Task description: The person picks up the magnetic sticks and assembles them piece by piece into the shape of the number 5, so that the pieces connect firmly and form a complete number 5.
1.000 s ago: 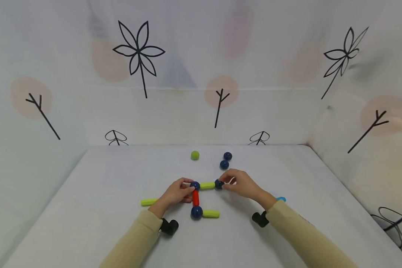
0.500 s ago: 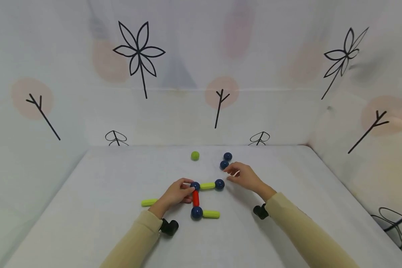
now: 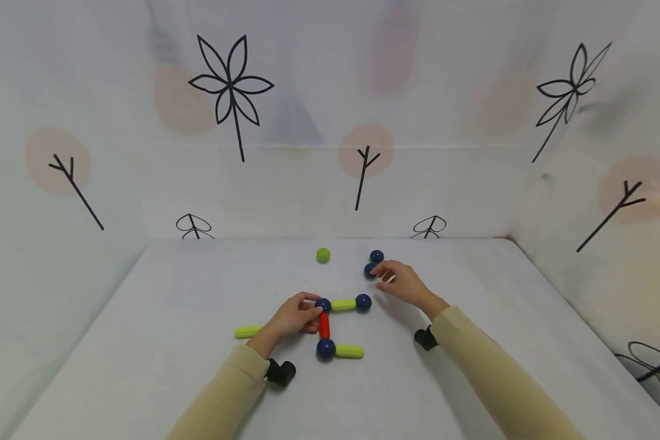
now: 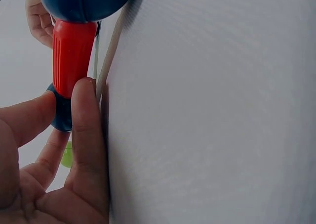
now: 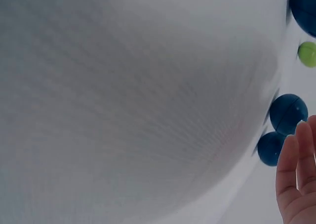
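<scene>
My left hand (image 3: 293, 318) pinches a blue ball (image 3: 322, 305) at the corner of a ball-and-rod construction, between thumb and fingers. A red rod (image 3: 324, 326) runs from it to a nearer blue ball (image 3: 326, 349), which bears a yellow-green rod (image 3: 349, 351) pointing right. Another yellow-green rod (image 3: 343, 305) joins the corner ball to a blue ball (image 3: 363, 302) at right. My right hand (image 3: 404, 282), fingers loosely extended, is at the closer (image 3: 370, 271) of two loose blue balls; contact is unclear. In the right wrist view its fingers (image 5: 289, 169) overlap that pair.
Behind the construction lies a green ball (image 3: 322, 255), left of the second loose blue ball (image 3: 376, 256). A loose yellow-green rod (image 3: 247, 332) is partly covered by the left forearm. Printed fabric walls surround the white table (image 3: 159, 366).
My right hand has let go of the construction's right-hand blue ball and moved back to the loose blue balls. The left hand keeps its hold. A light-blue piece near the right sleeve became hidden.
</scene>
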{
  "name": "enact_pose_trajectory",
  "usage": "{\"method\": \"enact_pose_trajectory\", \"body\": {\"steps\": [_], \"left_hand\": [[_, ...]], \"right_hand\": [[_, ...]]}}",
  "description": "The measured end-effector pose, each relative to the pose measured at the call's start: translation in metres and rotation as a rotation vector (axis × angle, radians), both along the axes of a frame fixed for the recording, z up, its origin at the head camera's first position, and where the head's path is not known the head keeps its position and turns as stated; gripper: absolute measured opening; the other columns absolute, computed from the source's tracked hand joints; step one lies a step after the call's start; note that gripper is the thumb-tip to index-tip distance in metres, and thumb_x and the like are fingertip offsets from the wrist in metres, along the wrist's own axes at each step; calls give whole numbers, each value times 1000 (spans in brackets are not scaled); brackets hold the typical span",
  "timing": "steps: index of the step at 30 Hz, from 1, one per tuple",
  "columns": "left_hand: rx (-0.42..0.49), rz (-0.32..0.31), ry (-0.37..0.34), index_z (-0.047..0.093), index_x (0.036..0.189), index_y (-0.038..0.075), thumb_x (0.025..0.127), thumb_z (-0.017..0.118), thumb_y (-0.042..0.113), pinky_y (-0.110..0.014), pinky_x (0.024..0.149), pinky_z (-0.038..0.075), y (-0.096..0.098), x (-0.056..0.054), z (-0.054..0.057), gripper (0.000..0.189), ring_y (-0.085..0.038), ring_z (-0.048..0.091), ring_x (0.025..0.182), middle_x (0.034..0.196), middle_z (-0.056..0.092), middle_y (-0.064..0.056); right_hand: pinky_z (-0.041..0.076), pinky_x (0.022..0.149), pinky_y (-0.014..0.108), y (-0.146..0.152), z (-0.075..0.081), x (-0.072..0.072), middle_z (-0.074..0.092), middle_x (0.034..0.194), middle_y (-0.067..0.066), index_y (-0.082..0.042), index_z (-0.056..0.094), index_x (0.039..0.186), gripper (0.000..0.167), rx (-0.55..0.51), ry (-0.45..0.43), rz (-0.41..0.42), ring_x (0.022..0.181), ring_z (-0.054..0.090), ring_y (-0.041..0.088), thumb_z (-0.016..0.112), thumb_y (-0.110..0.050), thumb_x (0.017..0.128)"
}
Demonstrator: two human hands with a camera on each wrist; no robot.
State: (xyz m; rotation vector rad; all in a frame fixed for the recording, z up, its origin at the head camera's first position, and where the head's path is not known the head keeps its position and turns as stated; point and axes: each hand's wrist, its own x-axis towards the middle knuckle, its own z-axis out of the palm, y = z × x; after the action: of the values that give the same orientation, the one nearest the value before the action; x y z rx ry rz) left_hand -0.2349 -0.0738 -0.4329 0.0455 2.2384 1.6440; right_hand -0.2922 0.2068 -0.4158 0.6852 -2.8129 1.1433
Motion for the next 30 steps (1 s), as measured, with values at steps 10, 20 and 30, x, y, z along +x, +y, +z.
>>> {"method": "enact_pose_trajectory", "body": {"steps": [10, 20, 30], "left_hand": [[-7, 4, -12, 51, 137, 1, 100, 62, 14, -28, 72, 59, 1, -2, -2, 40, -15, 65, 76, 117, 58, -16], [-12, 0, -2, 52, 136, 1, 100, 62, 15, -29, 72, 59, 2, 0, -1, 40, -15, 64, 74, 114, 59, -15], [-2, 0, -6, 52, 136, 1, 100, 61, 13, -30, 72, 59, 1, -2, -3, 40, -15, 65, 75, 115, 59, -16]], "right_hand": [[54, 82, 43, 4, -4, -13, 61, 112, 20, 5, 62, 119, 33, 36, -69, -94, 98, 61, 33, 69, 4, 87], [55, 80, 41, 1, -4, -17, 53, 121, 24, 4, 55, 134, 51, 72, -120, -100, 103, 59, 36, 71, 2, 85], [56, 77, 38, 3, -5, -16, 55, 124, 25, 1, 57, 125, 45, 61, -175, -91, 100, 59, 34, 74, 4, 83]]}}
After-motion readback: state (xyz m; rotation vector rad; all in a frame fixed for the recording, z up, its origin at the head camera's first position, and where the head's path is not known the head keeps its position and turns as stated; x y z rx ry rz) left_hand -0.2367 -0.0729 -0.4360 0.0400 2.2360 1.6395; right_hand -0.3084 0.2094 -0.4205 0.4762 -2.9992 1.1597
